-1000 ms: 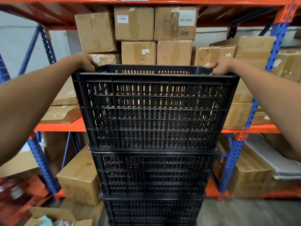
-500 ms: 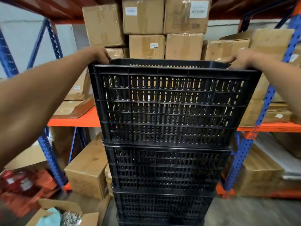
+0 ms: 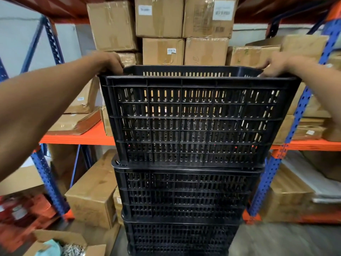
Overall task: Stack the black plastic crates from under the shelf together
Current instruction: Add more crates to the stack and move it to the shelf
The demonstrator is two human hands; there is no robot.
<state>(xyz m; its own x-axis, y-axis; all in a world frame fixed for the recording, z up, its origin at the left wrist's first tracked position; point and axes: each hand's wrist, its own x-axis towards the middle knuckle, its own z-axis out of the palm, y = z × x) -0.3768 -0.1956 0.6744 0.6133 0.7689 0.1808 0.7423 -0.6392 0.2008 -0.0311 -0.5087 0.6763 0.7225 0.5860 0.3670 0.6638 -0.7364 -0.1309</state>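
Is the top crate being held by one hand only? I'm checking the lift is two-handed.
No, the left hand and right hand each hold a far corner of the top crate.

warehouse storeroom, blue-and-orange pallet racking [image 3: 297, 115], stacked cardboard boxes [image 3: 159, 17]

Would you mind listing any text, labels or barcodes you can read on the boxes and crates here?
No text here is legible.
White label on the upper middle cardboard box: print too blurred to read.
Barcode label on the upper right box: bars visible, characters unreadable.
Small sticker on the box below: too small to read.
Black crates: no markings visible.
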